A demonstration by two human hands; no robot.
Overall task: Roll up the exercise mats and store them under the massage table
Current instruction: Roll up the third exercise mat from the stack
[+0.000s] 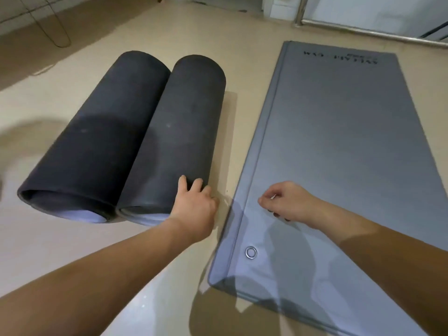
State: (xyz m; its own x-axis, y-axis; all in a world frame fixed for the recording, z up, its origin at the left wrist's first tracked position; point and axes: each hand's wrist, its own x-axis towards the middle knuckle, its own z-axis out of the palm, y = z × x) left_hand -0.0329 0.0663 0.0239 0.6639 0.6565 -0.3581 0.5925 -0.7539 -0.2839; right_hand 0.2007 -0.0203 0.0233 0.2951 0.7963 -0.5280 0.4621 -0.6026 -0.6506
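Note:
Two dark rolled-up mats lie side by side on the floor: the left roll (94, 139) and the right roll (179, 132), touching along their length. My left hand (194, 204) rests flat with spread fingers on the near end of the right roll. A grey mat (339, 154) lies unrolled and flat to the right, with a metal eyelet (251, 252) near its front left corner. My right hand (286, 202) hovers over this mat's near left part with fingers curled; nothing is visibly held.
The floor is beige tile (72, 238). A thin metal wire leg (54, 32) stands at the back left. A metal rail and white frame (363, 27) run along the back right.

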